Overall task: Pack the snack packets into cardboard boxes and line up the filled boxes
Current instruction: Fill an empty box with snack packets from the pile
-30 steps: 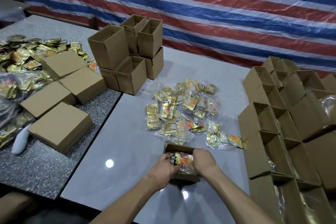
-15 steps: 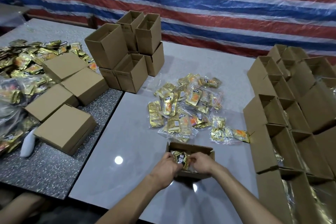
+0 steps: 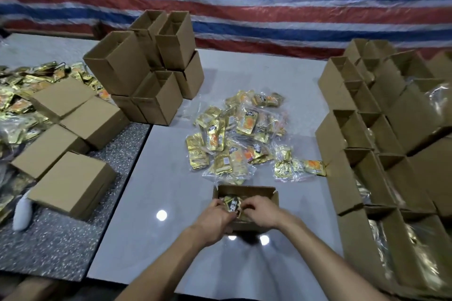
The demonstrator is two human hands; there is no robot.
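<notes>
The packet point(image 3: 232, 204) has sunk lower into the open box point(image 3: 245, 187), near centre. My left hand point(image 3: 217, 217) and right hand point(image 3: 263, 211) pinch its edges. My knuckles hide the box's contents.

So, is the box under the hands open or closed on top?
Open: the box has its flaps up, and left hand and right hand hold a packet inside.

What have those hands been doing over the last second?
The left hand and right hand pushed the snack packets from the rim down into the open box, and still pinch them. The loose pile and the boxes on the right stayed put.
</notes>
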